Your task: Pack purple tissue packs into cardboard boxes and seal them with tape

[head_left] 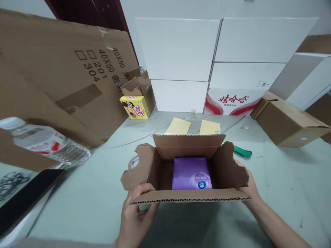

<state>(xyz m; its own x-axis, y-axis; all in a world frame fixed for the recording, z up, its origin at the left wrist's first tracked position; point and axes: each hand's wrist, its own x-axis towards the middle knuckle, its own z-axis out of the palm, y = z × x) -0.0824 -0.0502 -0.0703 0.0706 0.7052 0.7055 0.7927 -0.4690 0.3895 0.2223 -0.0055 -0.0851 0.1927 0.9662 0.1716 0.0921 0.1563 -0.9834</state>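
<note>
An open cardboard box (163,162) is between my hands, its flaps spread outward. Inside lies a purple tissue pack (190,172) with a round blue logo. My left hand (139,210) grips the near left corner, fingers over the edge and thumb beneath the front flap. At the right end, my right hand (249,186) holds the box by its side, most of its fingers hidden behind the cardboard. A green utility knife (242,151) lies just beyond the right flap. Behind the left flap, a roll of tape (132,162) is partly hidden.
Two pale yellow pieces (178,126) lie behind the box. A yellow snack box (136,107) stands back left, near a large cardboard sheet (51,79). At left are a water bottle (49,143) and a black flat object (28,196). A closed carton (289,120) sits right; white cartons (181,51) line the back.
</note>
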